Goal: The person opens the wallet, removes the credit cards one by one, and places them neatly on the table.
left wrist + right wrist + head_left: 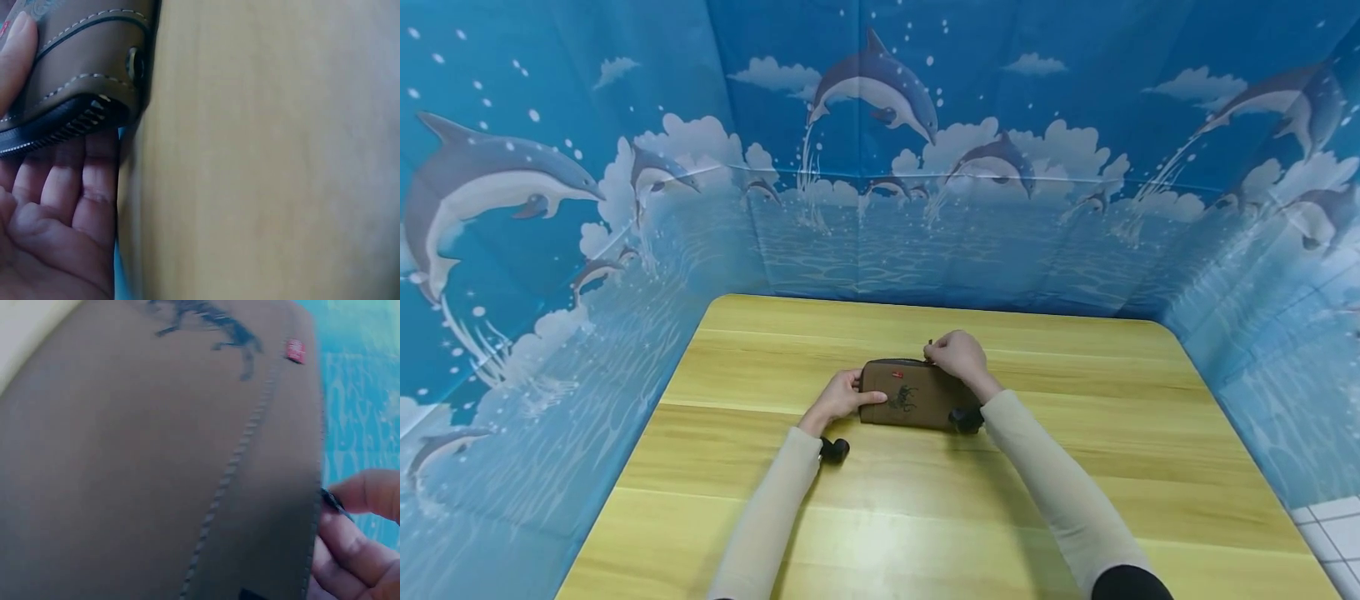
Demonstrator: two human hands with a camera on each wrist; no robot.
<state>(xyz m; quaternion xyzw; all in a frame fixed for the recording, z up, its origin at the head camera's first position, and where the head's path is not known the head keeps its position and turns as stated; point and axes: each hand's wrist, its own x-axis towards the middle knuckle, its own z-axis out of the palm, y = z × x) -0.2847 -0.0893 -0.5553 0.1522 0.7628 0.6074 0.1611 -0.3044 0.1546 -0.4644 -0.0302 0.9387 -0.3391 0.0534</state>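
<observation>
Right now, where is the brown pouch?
In the head view the brown pouch lies mid-table, between both hands: the left hand grips its left end, the right hand pinches something small and dark at its far edge.

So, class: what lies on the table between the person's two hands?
In the head view, a brown zip pouch lies between them: the left hand grips its left end, the right hand pinches the zipper pull.

No wording can be read anywhere. The brown pouch [917,397] bears a small red tag [295,350], perhaps lettered but too blurred to tell, beside a dark horse-like figure [206,322].
</observation>
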